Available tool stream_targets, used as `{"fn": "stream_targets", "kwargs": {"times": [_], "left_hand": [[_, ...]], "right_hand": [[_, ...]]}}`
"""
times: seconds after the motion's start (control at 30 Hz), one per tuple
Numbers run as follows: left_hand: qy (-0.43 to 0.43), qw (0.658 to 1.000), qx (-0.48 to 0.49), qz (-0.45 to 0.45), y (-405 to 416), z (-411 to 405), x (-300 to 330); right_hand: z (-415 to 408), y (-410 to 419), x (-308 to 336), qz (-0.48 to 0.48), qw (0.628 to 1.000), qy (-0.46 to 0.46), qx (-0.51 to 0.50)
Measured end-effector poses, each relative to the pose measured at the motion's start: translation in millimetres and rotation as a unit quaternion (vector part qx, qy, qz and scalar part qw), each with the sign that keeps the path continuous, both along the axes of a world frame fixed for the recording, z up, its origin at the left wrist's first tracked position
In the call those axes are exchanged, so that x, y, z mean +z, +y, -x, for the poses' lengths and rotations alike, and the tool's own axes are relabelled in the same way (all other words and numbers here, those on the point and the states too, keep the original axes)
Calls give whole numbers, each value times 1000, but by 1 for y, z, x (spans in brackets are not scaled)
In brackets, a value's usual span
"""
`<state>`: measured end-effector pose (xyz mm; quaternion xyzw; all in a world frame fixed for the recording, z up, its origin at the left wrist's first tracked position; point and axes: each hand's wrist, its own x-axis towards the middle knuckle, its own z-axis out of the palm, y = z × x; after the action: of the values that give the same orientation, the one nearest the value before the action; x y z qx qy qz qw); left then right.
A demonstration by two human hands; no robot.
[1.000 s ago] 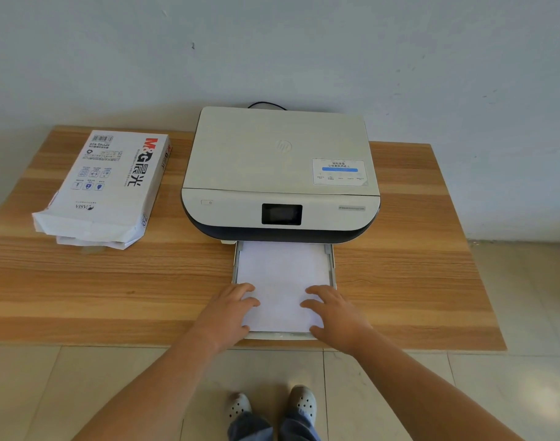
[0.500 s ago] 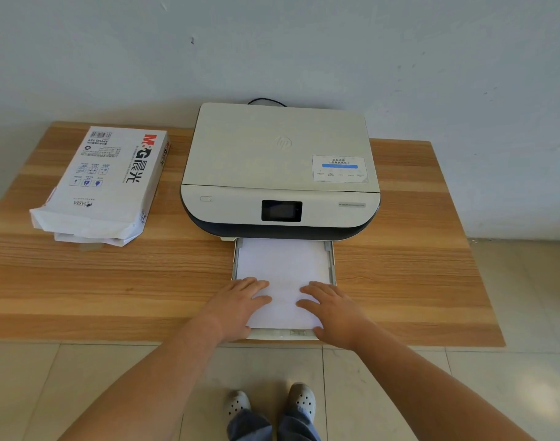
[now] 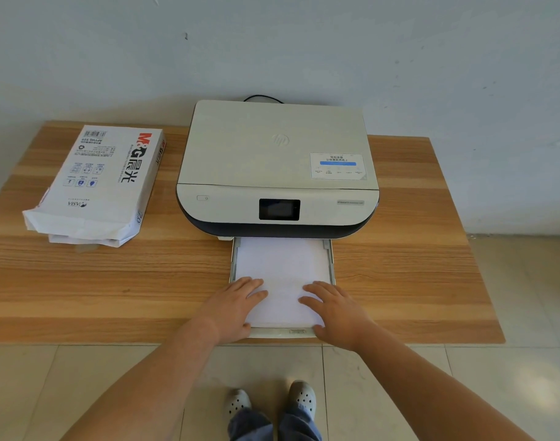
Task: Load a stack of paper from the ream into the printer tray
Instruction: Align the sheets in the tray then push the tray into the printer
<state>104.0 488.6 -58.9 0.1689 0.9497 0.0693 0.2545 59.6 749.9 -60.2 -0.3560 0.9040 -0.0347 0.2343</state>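
Note:
A white printer point(image 3: 277, 160) stands at the back middle of the wooden table point(image 3: 113, 281). Its grey paper tray point(image 3: 332, 256) is pulled out toward me, with a white stack of paper point(image 3: 280, 268) lying in it. My left hand point(image 3: 232, 305) lies flat on the stack's near left corner, fingers spread. My right hand point(image 3: 336, 310) lies flat on the near right corner, thumb at the tray's front edge. The opened ream point(image 3: 97, 183) in its white wrapper lies to the left of the printer, its torn end facing me.
The table's front edge point(image 3: 113, 340) runs just below my wrists. A pale wall point(image 3: 272, 43) rises behind the printer, with a black cable point(image 3: 262, 97) at its back. Tiled floor point(image 3: 511, 281) lies right of the table, and my shoes point(image 3: 272, 401) show below.
Both hands have slid a little forward on the paper, toward the printer. The tray looks slightly further in. The ream has not moved.

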Motion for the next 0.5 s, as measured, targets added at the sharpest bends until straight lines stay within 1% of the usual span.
{"fn": "stream_targets", "kwargs": {"times": [0.33,0.5], "left_hand": [[-20,1000,-1,16,1,3,-2],[-6,1000,-8,16,2,3,-2]], "right_hand": [[9,-7,3,-7,1000,-15,4],[8,-6,4,-1,1000,-10,4]]}}
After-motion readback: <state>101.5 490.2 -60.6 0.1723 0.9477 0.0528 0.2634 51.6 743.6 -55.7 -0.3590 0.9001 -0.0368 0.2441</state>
